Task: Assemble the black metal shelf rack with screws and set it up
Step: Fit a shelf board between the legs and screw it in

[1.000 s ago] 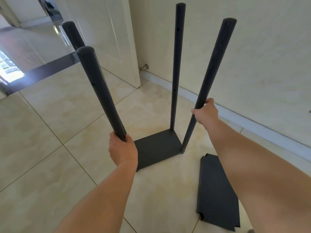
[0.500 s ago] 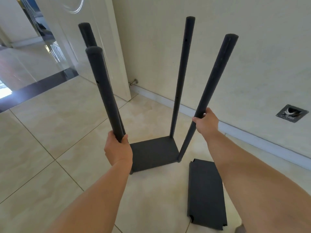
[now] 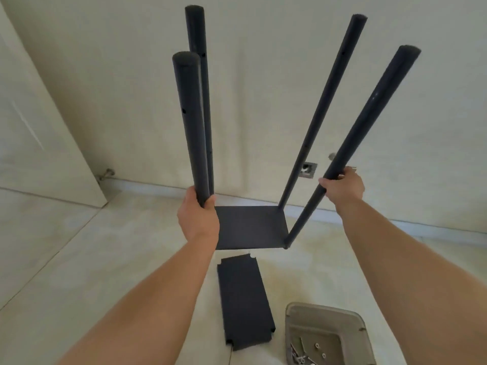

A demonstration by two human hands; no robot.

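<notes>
rack [image 3: 250, 225]: stands on the floor [image 3: 79, 259] near the wall [image 3: 263, 88], four poles up from one bottom panel; across the last second it swings round from beside the door [image 3: 31, 127] to face the wall squarely.
meaning: probably a repositioning turn, so the next panel can go in; only one shelf level looks fitted.
loose shelf panel [image 3: 243, 301]: flat on the floor just in front of the rack, now dead centre instead of off to the right.
tray [image 3: 326, 335]: new in view at lower right, holding screws [image 3: 303, 359].
left hand [image 3: 199, 219]: fingers wrapped round the near left pole [image 3: 189, 127], low down.
right hand [image 3: 342, 187]: fingers curled round the near right pole [image 3: 369, 127], around mid-height.
</notes>
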